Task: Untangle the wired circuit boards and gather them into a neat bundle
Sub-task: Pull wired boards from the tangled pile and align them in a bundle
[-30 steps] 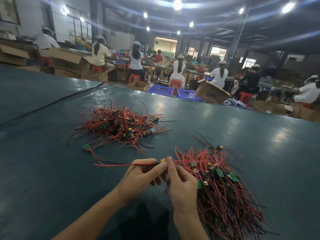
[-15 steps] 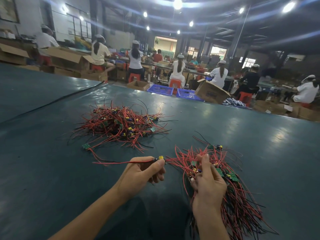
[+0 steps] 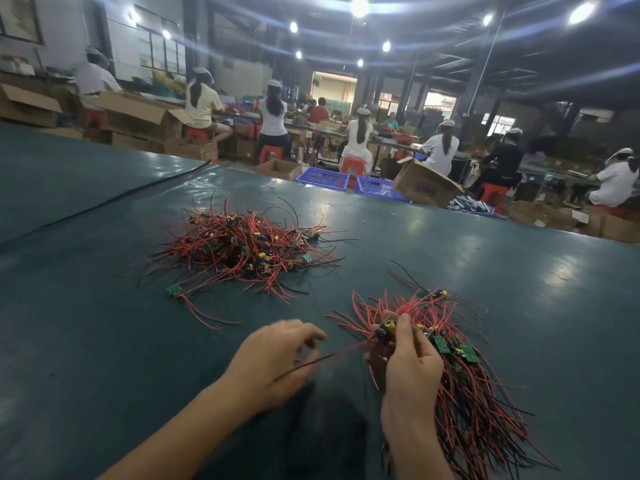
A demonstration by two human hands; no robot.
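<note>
board (image 3: 387, 328) just passed from left hand (image 3: 277, 355) to right hand (image 3: 412, 368), which now clamps it atop bundle (image 3: 467, 393), tails on tabletop (image 3: 104, 341). left hand blurry at trailing wires (image 3: 329, 356), grip unclear. one more sorted, tangled pile (image 3: 242, 244) waiting.

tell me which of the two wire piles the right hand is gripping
The near right pile, its wires combed roughly parallel toward the person; the right hand grips its board end. The far left pile lies tangled and untouched.
</note>
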